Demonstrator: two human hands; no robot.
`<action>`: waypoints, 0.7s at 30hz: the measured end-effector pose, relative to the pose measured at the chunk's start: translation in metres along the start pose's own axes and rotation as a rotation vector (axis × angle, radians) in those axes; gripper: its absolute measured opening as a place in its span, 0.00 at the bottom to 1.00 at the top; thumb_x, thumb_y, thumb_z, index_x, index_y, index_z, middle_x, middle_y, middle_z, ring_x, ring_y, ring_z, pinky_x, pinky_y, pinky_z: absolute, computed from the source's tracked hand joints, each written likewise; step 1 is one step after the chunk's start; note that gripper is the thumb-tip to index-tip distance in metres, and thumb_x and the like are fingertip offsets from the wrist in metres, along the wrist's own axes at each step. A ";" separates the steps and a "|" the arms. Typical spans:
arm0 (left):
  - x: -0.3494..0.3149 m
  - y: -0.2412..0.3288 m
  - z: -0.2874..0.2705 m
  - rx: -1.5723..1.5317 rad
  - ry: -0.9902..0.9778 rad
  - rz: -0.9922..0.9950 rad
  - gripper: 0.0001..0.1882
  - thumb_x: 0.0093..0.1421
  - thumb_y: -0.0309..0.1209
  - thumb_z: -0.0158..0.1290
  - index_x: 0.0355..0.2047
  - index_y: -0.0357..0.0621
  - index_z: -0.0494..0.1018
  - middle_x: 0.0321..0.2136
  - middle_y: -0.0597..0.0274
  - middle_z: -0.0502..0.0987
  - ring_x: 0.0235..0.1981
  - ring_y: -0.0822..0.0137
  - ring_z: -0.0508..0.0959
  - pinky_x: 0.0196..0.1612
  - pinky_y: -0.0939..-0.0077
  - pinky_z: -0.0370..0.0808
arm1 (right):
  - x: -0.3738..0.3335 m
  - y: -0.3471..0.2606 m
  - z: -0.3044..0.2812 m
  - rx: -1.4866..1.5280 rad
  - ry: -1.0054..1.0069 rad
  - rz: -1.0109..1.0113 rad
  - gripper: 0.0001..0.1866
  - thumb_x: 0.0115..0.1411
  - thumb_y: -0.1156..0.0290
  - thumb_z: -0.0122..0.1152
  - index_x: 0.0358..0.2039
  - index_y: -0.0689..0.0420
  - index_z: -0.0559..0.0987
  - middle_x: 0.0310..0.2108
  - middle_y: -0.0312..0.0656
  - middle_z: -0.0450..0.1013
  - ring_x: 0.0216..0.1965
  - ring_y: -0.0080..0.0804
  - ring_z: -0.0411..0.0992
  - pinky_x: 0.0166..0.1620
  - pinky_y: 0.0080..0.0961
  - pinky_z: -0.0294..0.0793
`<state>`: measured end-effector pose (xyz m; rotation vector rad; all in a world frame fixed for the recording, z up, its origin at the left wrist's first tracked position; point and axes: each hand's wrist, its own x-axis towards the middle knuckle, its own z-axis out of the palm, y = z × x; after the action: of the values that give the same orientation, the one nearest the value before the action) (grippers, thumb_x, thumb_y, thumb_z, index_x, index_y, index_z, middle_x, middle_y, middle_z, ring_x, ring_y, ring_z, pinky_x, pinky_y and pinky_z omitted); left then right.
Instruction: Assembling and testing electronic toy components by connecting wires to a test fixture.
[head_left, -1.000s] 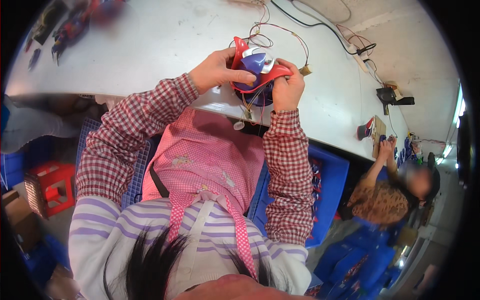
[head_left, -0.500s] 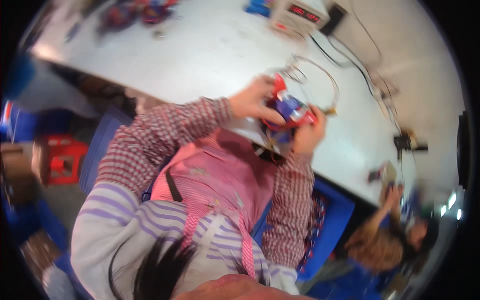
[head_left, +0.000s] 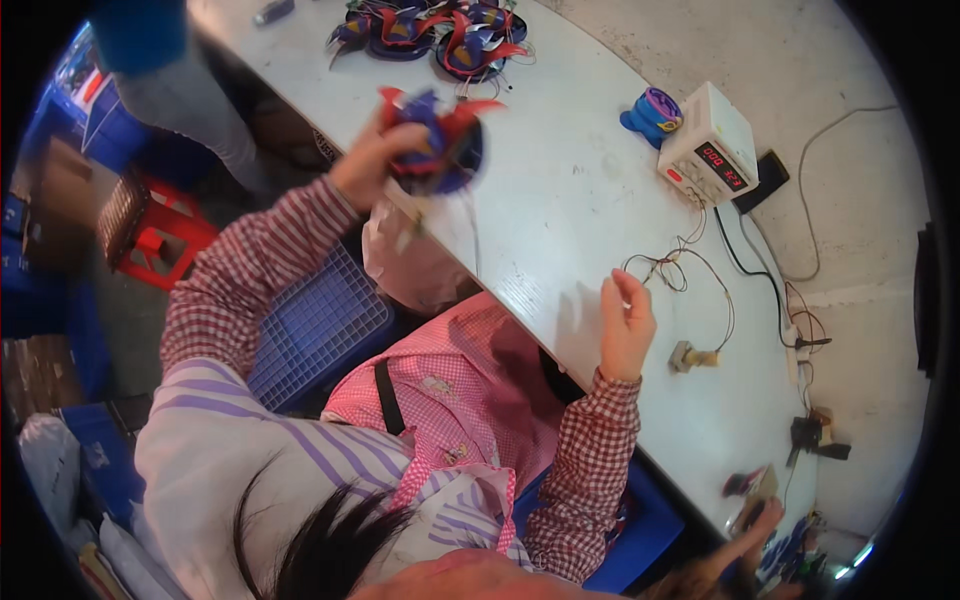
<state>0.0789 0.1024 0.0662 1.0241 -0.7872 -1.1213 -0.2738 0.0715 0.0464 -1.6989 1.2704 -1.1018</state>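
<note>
My left hand [head_left: 385,155] is closed round a dark blue and red plastic toy part [head_left: 440,145], held above the table's near edge on the left. It has red wing-like pieces and a rounded dark base. My right hand [head_left: 628,325] is raised over the table with its fingers loosely bent and a little apart, and nothing shows in it. Just beyond its fingertips run thin looped wires [head_left: 665,268]. To its right lies a metal bolt-like piece [head_left: 690,357] with a yellowish end, joined to a wire.
Several similar toy parts [head_left: 475,48] lie at the table's far left. A white power supply [head_left: 712,145] with a red display stands beside a blue and purple roll [head_left: 655,115]. Left of me are a blue crate [head_left: 325,320] and a red stool [head_left: 165,235]. Another person's arm [head_left: 740,545] reaches in at lower right.
My left hand has carried the toy part away to the left. My right hand has let go of it and stays over the table. The view has shifted.
</note>
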 end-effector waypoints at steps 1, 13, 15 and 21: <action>0.009 0.007 -0.021 -0.024 0.097 -0.003 0.31 0.55 0.30 0.55 0.58 0.45 0.59 0.46 0.62 0.70 0.46 0.68 0.73 0.52 0.74 0.71 | 0.001 0.006 0.004 -0.025 -0.009 -0.038 0.12 0.61 0.70 0.61 0.43 0.62 0.76 0.37 0.38 0.70 0.34 0.20 0.68 0.35 0.17 0.69; 0.204 -0.028 -0.250 0.240 0.058 -0.078 0.28 0.61 0.52 0.51 0.53 0.43 0.69 0.47 0.60 0.74 0.46 0.66 0.75 0.51 0.70 0.72 | 0.004 0.046 0.038 -0.421 0.201 -0.380 0.05 0.51 0.76 0.60 0.29 0.61 0.76 0.29 0.48 0.68 0.35 0.46 0.68 0.38 0.39 0.69; 0.236 -0.042 -0.271 0.250 0.110 -0.142 0.28 0.61 0.51 0.51 0.53 0.42 0.69 0.47 0.59 0.74 0.46 0.66 0.74 0.51 0.70 0.71 | 0.003 0.048 0.036 -0.351 0.229 -0.342 0.04 0.51 0.74 0.60 0.28 0.60 0.76 0.30 0.47 0.68 0.36 0.46 0.67 0.40 0.38 0.70; 0.267 -0.049 -0.332 0.237 0.272 -0.172 0.28 0.62 0.48 0.51 0.52 0.37 0.69 0.46 0.58 0.73 0.46 0.65 0.73 0.52 0.71 0.70 | 0.014 0.051 0.040 -0.317 0.236 -0.348 0.05 0.50 0.72 0.62 0.27 0.57 0.76 0.31 0.44 0.67 0.39 0.44 0.66 0.43 0.36 0.69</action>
<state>0.4340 -0.0767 -0.0935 1.4330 -0.6309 -1.0203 -0.2518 0.0477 -0.0117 -2.1368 1.3843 -1.3938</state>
